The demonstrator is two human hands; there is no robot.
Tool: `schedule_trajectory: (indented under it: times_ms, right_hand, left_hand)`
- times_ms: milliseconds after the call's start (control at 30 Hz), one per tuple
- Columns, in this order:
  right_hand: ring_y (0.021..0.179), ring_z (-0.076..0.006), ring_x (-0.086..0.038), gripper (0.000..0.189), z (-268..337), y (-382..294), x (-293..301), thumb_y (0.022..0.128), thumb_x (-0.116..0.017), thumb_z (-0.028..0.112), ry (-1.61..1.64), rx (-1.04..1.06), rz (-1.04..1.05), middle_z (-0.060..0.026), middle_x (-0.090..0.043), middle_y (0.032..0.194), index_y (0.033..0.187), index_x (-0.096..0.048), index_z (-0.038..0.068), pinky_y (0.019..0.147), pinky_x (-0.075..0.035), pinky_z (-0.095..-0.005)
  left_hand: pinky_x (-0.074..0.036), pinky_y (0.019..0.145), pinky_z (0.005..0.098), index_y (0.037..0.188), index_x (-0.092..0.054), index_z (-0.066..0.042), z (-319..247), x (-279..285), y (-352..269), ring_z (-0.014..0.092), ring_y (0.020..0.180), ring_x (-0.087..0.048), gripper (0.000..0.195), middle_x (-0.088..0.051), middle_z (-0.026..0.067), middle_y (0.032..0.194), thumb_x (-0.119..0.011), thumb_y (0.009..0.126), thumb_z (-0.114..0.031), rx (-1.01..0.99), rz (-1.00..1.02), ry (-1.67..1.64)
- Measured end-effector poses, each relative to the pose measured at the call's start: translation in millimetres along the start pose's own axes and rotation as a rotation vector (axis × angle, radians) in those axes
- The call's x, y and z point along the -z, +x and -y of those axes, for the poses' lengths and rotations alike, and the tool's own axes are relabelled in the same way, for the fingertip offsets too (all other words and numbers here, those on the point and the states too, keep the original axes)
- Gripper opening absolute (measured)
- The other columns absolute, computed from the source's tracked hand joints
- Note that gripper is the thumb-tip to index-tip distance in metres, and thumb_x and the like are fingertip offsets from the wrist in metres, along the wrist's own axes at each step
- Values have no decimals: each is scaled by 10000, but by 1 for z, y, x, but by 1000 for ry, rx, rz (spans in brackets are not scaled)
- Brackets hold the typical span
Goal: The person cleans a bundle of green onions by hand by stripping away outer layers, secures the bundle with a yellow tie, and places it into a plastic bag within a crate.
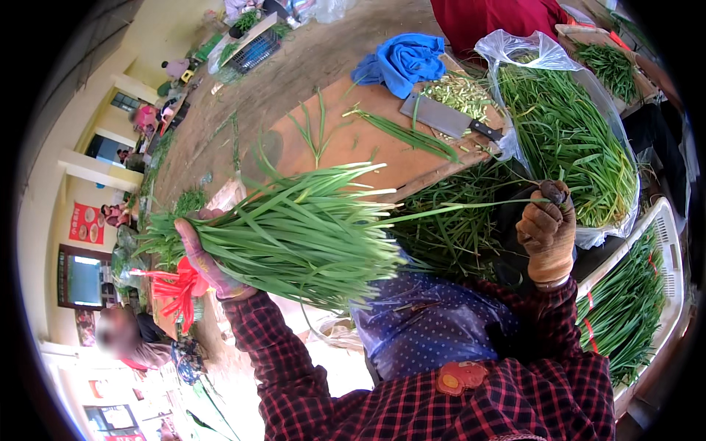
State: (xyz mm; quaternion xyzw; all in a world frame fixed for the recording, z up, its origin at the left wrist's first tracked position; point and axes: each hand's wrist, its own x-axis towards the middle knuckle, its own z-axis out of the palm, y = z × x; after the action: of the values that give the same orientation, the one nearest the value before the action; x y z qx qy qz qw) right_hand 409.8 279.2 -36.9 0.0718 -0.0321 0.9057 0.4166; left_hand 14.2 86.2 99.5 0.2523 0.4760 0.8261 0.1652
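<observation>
My left hand point(212, 256) is closed round the leafy end of a large bunch of garlic chives point(309, 231), its cut pale ends pointing right. My gloved right hand point(546, 234) pinches the tip of one long chive blade point(469, 205) that stretches from the bunch's cut ends. Beyond them lies a wooden board point(331, 132), with a cleaver point(436, 114), a few loose chives point(408, 132) and chopped pale stem ends point(460, 96) on it. A blue cloth point(405, 60) is heaped at the board's far edge.
An open clear plastic bag point(538, 44) full of chives stands right of the board. A white plastic crate point(670, 248) of tied chive bundles is at my right. Loose leaves point(447, 237) lie below the board's edge. Red plastic ties point(176, 292) hang at left. Other people sit farther off.
</observation>
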Motion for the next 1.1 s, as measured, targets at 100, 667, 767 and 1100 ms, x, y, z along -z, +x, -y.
schedule_trajectory:
  times_ms: [100,667,767,1100]
  right_hand:
    - [451,-140,-453,189,5,-5,19,963,-507,256,-599,77,-361,10,-473,590,842,-527,112,404,-354,-255]
    - [769,-317,-614,203,-140,83,-76,830,-632,256,-2277,266,516,-104,-606,816,936,-656,84,682,-502,-399]
    - [763,-288,-606,166,-138,83,-79,791,-640,198,-1921,403,684,-78,-589,803,917,-676,96,664,-496,-378]
    - [705,-344,-593,141,-118,82,-123,819,-656,165,-1800,388,420,-141,-578,707,762,-627,39,625,-465,-396]
  left_hand:
    - [-548,676,384,913,-618,-46,5,10,6,207,728,-635,474,-656,85,834,-553,933,-516,-3,11,-35]
    - [-389,628,341,776,-422,-127,26,-27,-4,147,658,-421,388,-431,-4,688,-573,949,-440,24,390,-249]
    - [-333,652,319,759,-408,-101,22,-15,0,144,679,-371,483,-388,-8,711,-586,917,-521,32,380,-221]
    - [-347,651,336,832,-447,-117,20,-40,-14,170,693,-384,374,-406,1,740,-618,918,-437,-85,536,-233]
